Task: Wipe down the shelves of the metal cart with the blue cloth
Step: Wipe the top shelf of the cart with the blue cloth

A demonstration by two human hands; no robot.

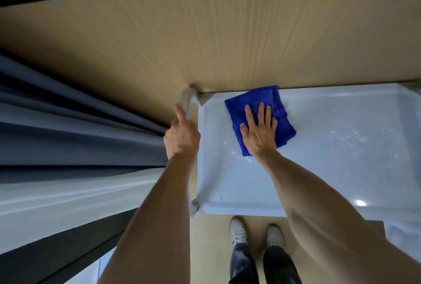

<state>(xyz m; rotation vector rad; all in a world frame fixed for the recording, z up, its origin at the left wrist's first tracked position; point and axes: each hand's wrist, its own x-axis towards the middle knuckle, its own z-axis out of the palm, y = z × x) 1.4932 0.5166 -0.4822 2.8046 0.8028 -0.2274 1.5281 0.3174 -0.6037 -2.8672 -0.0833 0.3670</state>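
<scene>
The metal cart's top shelf [330,158] is a pale, shiny tray seen from above. A folded blue cloth [280,105] lies on its far left part. My right hand [259,131] presses flat on the cloth, fingers straight and spread. My left hand [181,135] grips the cart's grey handle bar [188,99] at the left end, with the thumb stretched along the bar. The lower shelves are hidden under the top one.
A wooden wall panel [205,44] stands right behind the cart. Grey and dark curtains [68,135] hang at the left, close to the handle. My feet in pale shoes [237,231] stand on the floor at the cart's near edge.
</scene>
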